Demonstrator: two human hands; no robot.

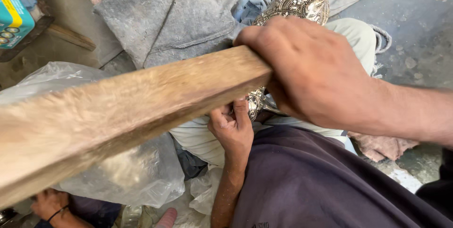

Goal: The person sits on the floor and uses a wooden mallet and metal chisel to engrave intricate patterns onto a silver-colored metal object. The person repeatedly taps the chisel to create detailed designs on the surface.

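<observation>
Right hand (pixel 311 70) grips 1 end of a wooden plank (pixel 127 110), raised like a mallet. Left hand (pixel 232 129) pinches the embossed silver piece (pixel 299 1), steadying it on the lap.

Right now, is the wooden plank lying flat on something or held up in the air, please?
Held up: the right hand grips one end of the wooden plank, which slants above the lap.
</observation>
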